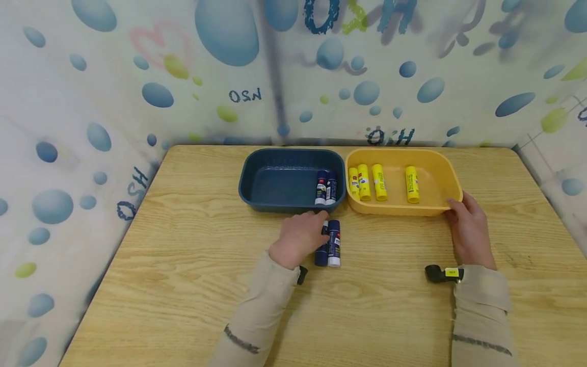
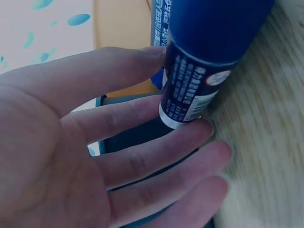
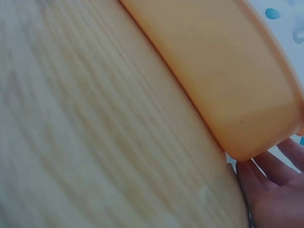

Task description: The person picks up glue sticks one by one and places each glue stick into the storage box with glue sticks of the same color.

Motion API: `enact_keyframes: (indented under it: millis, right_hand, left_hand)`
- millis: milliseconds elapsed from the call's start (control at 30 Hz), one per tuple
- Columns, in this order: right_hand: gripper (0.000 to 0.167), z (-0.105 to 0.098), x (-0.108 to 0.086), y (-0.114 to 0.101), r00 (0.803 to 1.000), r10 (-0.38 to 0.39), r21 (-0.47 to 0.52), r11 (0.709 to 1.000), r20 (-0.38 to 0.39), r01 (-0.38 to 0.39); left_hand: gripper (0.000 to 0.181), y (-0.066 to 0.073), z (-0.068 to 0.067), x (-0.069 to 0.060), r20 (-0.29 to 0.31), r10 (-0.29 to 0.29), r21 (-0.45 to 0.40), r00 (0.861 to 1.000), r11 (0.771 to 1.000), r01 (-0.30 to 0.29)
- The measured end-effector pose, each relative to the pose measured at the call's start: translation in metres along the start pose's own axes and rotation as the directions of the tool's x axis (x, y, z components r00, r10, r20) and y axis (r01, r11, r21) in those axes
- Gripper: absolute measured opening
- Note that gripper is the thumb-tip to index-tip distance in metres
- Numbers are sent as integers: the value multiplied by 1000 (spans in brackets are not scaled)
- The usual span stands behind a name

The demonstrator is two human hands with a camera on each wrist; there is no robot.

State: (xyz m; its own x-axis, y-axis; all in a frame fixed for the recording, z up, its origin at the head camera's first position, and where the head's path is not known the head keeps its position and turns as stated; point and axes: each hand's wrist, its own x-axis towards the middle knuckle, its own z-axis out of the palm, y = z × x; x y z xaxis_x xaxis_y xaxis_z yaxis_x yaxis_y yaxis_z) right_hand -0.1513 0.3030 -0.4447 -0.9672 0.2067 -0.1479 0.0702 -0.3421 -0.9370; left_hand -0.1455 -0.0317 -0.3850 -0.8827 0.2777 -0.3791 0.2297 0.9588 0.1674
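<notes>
My left hand (image 1: 298, 237) reaches over two navy glue sticks lying side by side on the table. Its thumb and index tips are at the left glue stick (image 1: 321, 255), whose white end points away in the left wrist view; the fingers (image 2: 142, 164) look spread and nearly straight. The right glue stick (image 1: 334, 243) has its white end towards me. At the yellow bin's (image 1: 428, 210) front right corner, my right hand (image 1: 473, 234) holds the rim, thumb near the top. In the right wrist view, several fingers (image 3: 270, 166) touch the bin's outer end.
Several yellow glue sticks (image 1: 379, 182) lie in the yellow bin. Beside it on the left stands a dark blue bin (image 1: 257, 200) with two navy glue sticks (image 1: 321, 187) at its right end. A patterned wall (image 1: 293, 76) borders the table's far edge.
</notes>
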Motion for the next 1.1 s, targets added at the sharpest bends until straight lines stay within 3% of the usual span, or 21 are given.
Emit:
enact_keyframes:
  millis: [233, 933, 1100]
  right_hand:
    - [52, 0, 2, 1, 999, -24, 41, 999, 22, 23]
    - [51, 0, 1, 1, 1000, -16, 15, 1000, 3, 16]
    - [52, -1, 1, 1, 1000, -12, 17, 1000, 1, 12]
  left_hand:
    - [45, 0, -1, -3, 4, 4, -6, 1000, 1000, -4]
    - [40, -4, 1, -4, -15, 54, -47, 998, 997, -55]
    - [38, -6, 2, -3, 6, 60, -85, 998, 995, -59]
